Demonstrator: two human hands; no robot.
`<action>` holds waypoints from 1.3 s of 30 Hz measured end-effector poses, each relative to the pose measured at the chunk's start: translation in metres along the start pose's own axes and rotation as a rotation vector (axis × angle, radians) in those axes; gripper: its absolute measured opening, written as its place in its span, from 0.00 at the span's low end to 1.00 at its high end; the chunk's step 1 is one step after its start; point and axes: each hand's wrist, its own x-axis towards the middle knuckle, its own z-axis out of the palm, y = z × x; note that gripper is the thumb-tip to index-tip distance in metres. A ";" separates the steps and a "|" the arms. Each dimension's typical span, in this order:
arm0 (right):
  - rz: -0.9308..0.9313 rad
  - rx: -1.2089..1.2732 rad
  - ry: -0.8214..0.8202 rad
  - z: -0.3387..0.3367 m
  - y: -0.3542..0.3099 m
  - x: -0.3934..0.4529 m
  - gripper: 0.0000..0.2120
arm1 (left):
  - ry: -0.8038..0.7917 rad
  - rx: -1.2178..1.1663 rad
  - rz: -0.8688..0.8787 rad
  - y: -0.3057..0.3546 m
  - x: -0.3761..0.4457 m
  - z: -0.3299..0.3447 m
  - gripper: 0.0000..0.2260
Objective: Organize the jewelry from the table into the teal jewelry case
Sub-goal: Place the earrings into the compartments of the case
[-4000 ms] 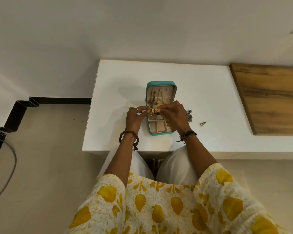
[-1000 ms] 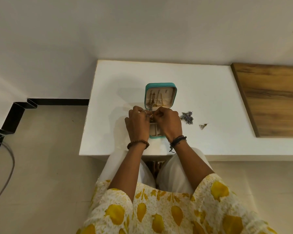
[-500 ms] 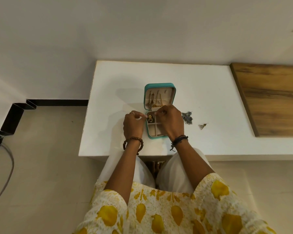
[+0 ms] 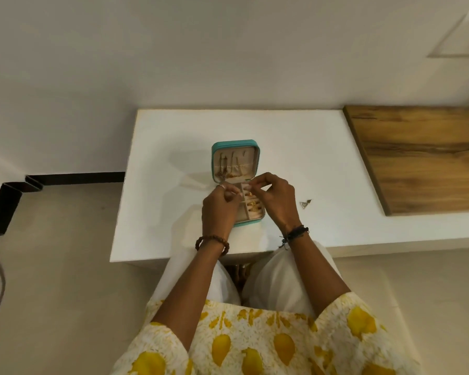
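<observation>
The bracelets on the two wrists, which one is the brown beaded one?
The one on the left wrist, the brown bead bracelet. The right wrist's black band is thinner and dark.

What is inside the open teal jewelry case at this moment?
The teal jewelry case shows chains hanging in its lid and gold pieces in the right-hand compartments. The left hand covers the left compartments, so their contents cannot be seen.
</observation>
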 end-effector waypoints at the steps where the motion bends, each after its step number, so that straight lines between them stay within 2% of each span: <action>1: -0.010 -0.011 -0.015 -0.005 0.003 -0.004 0.02 | -0.027 -0.004 0.015 0.004 -0.003 0.008 0.04; 5: 0.036 0.007 0.065 -0.028 0.024 -0.010 0.03 | -0.103 -0.009 0.021 0.017 -0.007 0.043 0.04; 10: 0.174 -0.072 0.180 -0.057 0.055 0.001 0.03 | -0.103 0.064 0.040 0.028 -0.003 0.073 0.04; 16: 0.244 -0.117 0.181 -0.063 0.068 0.027 0.07 | -0.149 0.145 0.126 0.032 0.011 0.088 0.06; 20: 0.247 -0.155 0.106 -0.056 0.069 0.040 0.10 | -0.154 0.126 0.131 0.029 0.024 0.092 0.06; 26: 0.183 -0.229 0.042 -0.052 0.066 0.047 0.07 | -0.124 0.029 0.091 0.028 0.030 0.092 0.06; 33: 0.118 0.064 0.108 -0.072 0.050 0.044 0.04 | -0.079 -0.169 0.039 0.029 0.036 0.086 0.06; 39: 0.172 0.304 0.027 -0.085 0.031 0.038 0.05 | -0.216 -0.317 0.113 0.038 0.036 0.079 0.10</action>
